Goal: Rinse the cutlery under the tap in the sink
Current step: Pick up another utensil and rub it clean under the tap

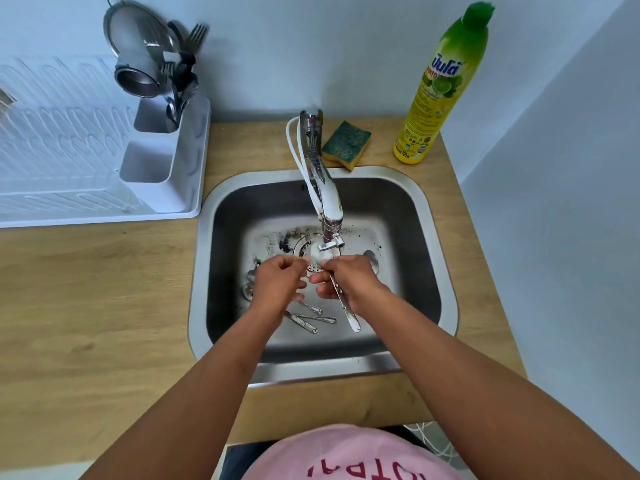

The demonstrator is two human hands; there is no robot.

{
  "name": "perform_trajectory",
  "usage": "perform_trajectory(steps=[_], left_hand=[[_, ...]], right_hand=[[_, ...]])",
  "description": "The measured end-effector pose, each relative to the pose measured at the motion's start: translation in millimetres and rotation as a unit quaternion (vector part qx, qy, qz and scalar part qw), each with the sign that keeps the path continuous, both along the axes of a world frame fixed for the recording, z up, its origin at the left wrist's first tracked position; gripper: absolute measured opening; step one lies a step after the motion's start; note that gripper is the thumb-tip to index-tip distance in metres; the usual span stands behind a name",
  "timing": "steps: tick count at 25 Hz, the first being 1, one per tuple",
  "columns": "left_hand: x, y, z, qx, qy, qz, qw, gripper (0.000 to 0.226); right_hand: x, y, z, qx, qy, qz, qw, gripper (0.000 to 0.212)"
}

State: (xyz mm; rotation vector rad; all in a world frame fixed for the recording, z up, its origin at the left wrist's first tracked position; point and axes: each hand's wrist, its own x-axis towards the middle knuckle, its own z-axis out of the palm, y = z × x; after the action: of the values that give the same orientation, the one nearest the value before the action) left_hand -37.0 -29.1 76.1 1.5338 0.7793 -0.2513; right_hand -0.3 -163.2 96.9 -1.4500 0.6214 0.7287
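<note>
My right hand grips a metal spoon by its handle, the bowl held under the tap spout and the handle end pointing toward me. My left hand has its fingers curled, the fingertips at the spoon's bowl by the spout. Several pieces of cutlery lie on the floor of the steel sink under my left wrist. Another spoon lies on the sink floor to the right of my hands. Whether water is running cannot be told.
A green and yellow sponge and a dish soap bottle stand behind the sink. At the left a white drying rack carries a holder with washed cutlery and a strainer. Wooden counter surrounds the sink.
</note>
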Motion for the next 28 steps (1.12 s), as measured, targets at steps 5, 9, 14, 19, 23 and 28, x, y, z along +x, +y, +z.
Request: perform_trajectory(steps=[5, 9, 14, 19, 23, 28], left_hand=[[19.1, -11.3, 6.1, -0.13, -0.022, -0.002, 0.991, 0.01], [24.6, -16.3, 8.8, -0.167, -0.035, 0.019, 0.985, 0.016], [22.4, -16.0, 9.7, -0.262, 0.022, 0.058, 0.963, 0.033], [18.8, -9.9, 6.4, -0.25, 0.048, 0.041, 0.966, 0.023], [16.6, -9.7, -2.6, -0.213, 0.05, 0.034, 0.975, 0.014], [20.7, -13.0, -10.9, -0.21, 0.043, 0.051, 0.975, 0.031]], right_hand=[[-8.7, 3.4, 10.7, 0.079, 0.007, -0.036, 0.996, 0.02], [-6.3, -1.8, 8.5, 0.173, 0.062, -0.081, 0.98, 0.046], [-7.9, 2.5, 2.7, 0.1, 0.049, -0.041, 0.993, 0.02], [-11.5, -3.6, -13.1, 0.074, 0.007, -0.043, 0.996, 0.005], [-14.7, -1.5, -27.4, 0.066, 0.013, -0.029, 0.997, 0.013], [-6.6, -6.9, -38.4, 0.041, 0.045, -0.015, 0.998, 0.037]])
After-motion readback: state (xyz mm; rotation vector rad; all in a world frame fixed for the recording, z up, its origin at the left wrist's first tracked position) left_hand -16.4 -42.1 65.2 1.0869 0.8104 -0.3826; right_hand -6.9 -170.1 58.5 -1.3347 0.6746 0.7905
